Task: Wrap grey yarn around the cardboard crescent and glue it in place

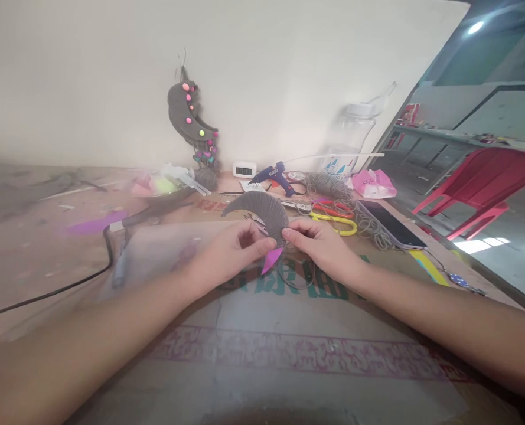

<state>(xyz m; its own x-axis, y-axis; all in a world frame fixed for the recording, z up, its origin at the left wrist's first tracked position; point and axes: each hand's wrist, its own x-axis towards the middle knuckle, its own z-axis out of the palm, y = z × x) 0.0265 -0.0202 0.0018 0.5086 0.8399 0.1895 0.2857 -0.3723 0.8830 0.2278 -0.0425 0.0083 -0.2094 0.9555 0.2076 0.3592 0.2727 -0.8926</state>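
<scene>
Between my two hands is a crescent shape [262, 206] wound with grey yarn, its bare purple tip [271, 260] pointing down toward me. My left hand [248, 241] pinches the crescent's lower end from the left, thumb in front. From the right, my right hand [313, 237] pinches the same end near the border of the wrapped part, fingers closed. A strand of grey yarn [309, 284] loops down below the crescent over the printed sheet. Whether the strand's end lies in my right fingers is too small to tell.
Behind the hands lie yellow-handled scissors [333, 224], a blue glue gun [276, 176], loose grey yarn [333, 188] and a phone [390, 224]. A clear bottle [353, 139] stands by the wall. A finished grey moon ornament [185, 112] hangs there. A black cable [85, 277] crosses the left side.
</scene>
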